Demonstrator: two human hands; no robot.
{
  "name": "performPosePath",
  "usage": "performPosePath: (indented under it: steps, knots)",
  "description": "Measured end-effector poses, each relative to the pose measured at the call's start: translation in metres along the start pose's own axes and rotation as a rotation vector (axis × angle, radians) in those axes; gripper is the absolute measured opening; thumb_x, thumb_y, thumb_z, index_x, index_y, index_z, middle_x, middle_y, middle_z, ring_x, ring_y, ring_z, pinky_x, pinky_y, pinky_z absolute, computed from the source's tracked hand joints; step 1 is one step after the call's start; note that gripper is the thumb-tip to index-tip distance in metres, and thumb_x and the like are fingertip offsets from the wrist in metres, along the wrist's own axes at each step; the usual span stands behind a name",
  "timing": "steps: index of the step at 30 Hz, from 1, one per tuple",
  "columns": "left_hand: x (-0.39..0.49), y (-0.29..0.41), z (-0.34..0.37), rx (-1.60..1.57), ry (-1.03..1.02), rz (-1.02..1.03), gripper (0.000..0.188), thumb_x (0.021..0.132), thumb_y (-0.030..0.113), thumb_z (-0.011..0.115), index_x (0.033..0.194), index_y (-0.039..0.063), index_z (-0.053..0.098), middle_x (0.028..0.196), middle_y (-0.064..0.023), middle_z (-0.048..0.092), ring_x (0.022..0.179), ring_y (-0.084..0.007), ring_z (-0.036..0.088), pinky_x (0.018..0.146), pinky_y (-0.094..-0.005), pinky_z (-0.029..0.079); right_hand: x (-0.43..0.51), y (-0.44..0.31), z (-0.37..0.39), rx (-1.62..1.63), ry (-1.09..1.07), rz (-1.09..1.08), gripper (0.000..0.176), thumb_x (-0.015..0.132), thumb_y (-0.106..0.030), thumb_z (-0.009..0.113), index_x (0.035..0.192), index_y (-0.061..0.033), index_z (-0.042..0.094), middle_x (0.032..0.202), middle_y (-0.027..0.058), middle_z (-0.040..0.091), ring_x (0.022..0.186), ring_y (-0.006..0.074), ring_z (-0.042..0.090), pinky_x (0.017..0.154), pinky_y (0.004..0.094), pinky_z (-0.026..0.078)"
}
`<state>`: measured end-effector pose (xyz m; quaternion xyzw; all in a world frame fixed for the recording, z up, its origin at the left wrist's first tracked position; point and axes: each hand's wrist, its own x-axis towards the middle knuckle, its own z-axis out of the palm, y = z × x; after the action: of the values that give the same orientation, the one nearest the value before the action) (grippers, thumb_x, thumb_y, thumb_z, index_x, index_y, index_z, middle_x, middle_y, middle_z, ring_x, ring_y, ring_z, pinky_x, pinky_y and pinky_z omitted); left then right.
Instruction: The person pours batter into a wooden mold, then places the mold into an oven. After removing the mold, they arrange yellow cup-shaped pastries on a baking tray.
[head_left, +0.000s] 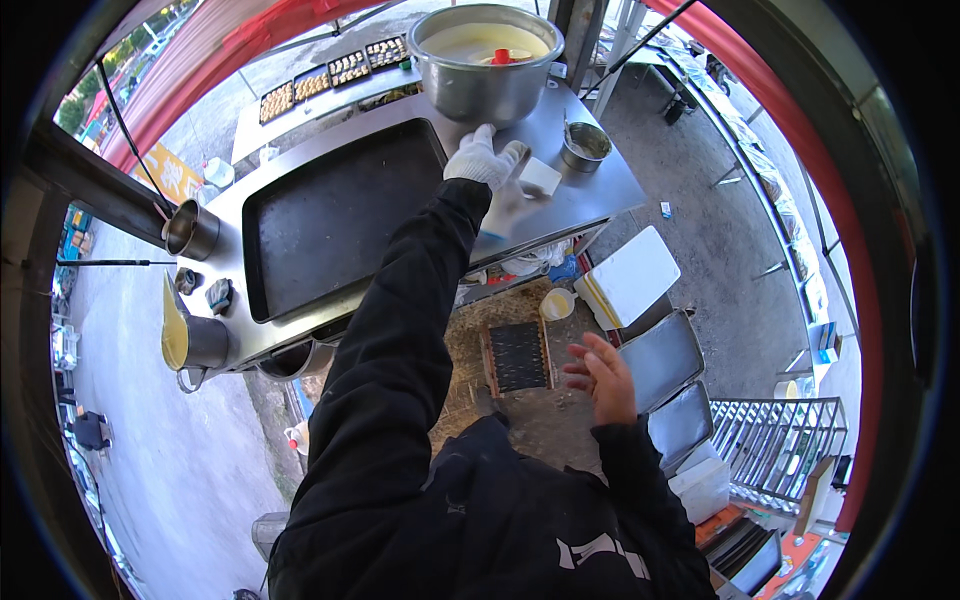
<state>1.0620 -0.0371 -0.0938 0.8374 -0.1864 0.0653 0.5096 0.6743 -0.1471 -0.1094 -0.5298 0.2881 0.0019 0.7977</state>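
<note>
My left hand (480, 159), in a white knit glove, reaches over the steel table (592, 196) between a large black baking tray (337, 217) and a deep metal mixing bowl (480, 90). Pale batter and a red object show inside the bowl. Just below and right of the glove is a blurred whitish cloth or second glove (504, 210); whether my fingers grip it is unclear. Beside it lies a white block-like piece (541, 177). Bare and apart from anything, my right hand (606, 379) hovers lower right with its fingers spread.
A small metal pot (586, 147) with a utensil stands at the table's right. At the left end are a metal pot (193, 229), a jug (196, 341) of yellow liquid and crumpled gloves (219, 295). A white foam box (630, 277) and metal trays (664, 360) flank my right side.
</note>
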Motion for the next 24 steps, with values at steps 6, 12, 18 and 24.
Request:
performPosePath:
  steps: [6,12,18,24]
  knots:
    - [-0.121,0.046,0.016,-0.104,-0.034,0.219,0.053,0.091,0.037,0.081,0.128,0.001,0.069,0.117,-0.0201,0.072,0.101,-0.0357,0.074,0.091,-0.042,0.058,0.122,-0.032,0.033,0.117,-0.122,-0.144,0.048,0.111,-0.036,0.059,0.142,0.0005,0.061,0.094,0.0006,0.061,0.069,0.0059,0.052,0.058,0.0228,0.046]
    - [-0.152,0.041,0.023,-0.124,-0.176,-0.121,0.041,0.104,0.025,0.062,0.137,0.001,0.063,0.123,-0.0235,0.069,0.111,-0.0414,0.068,0.099,-0.0406,0.053,0.235,-0.075,0.073,-0.139,0.066,-0.136,0.033,0.105,-0.035,0.066,0.094,-0.0056,0.074,0.072,-0.003,0.061,0.058,0.0083,0.056,0.052,0.0248,0.042]
    - [-0.156,0.018,0.041,-0.802,0.162,-0.357,0.034,0.106,0.016,0.054,0.135,-0.002,0.06,0.125,-0.0172,0.064,0.12,-0.0312,0.06,0.108,-0.039,0.047,0.284,-0.044,0.118,-0.082,-0.139,-0.378,0.039,0.11,-0.033,0.062,0.095,0.0004,0.077,0.083,0.001,0.07,0.072,0.0167,0.062,0.07,0.0355,0.051]
    - [-0.149,0.036,0.045,-1.236,0.317,-0.784,0.035,0.109,0.019,0.052,0.138,-0.002,0.057,0.132,-0.0086,0.061,0.12,-0.0187,0.058,0.103,-0.0332,0.046,0.376,-0.063,0.127,-1.016,-0.225,-0.8,0.052,0.11,-0.04,0.053,0.081,-0.0019,0.071,0.085,0.0252,0.071,0.082,0.0458,0.068,0.074,0.0526,0.051]
